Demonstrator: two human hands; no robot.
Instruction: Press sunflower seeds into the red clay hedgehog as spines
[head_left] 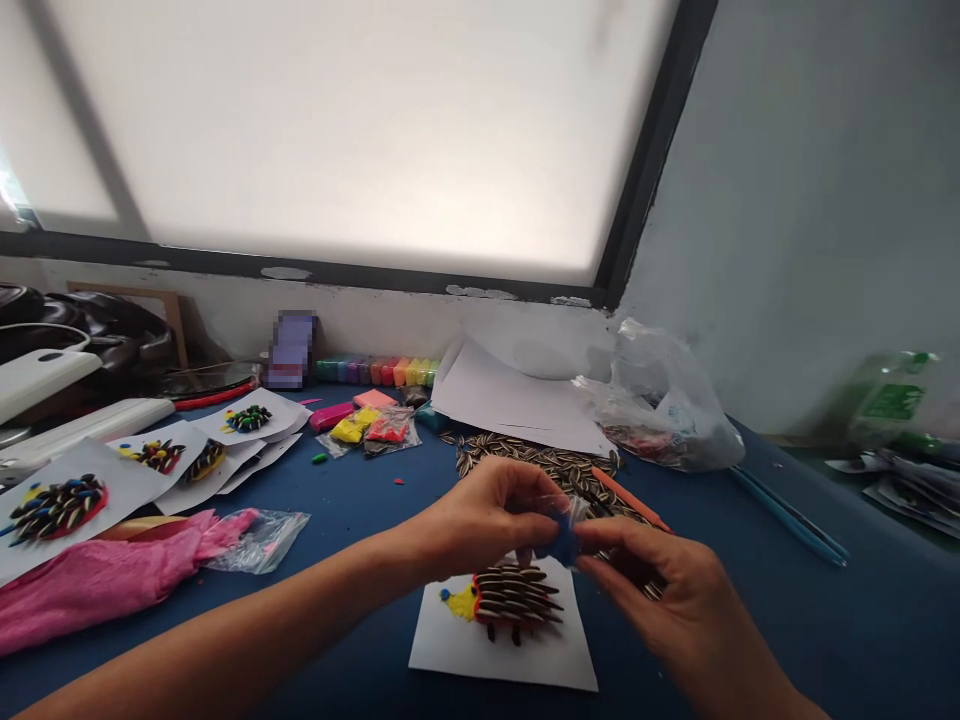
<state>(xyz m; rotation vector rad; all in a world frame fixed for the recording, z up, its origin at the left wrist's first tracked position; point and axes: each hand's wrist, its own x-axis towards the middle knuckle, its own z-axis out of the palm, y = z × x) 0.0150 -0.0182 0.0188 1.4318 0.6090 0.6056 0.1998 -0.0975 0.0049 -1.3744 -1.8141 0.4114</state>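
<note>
Works over a blue counter (862, 630), with white paper (510, 395) at the far side, striped seeds (525, 456) nearer and a hedgehog card (450, 652) at the near middle. With left hand (499, 515) and right hand (671, 580) pinching, grips between them a small bag (561, 547), blue inside, above the card's far edge.

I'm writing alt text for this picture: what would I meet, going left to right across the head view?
Crumpled pink material → yellow packet → left hand → blue packet pinched between both hands' fingers → right hand → slim blue object → green-labelled bottle.
</note>
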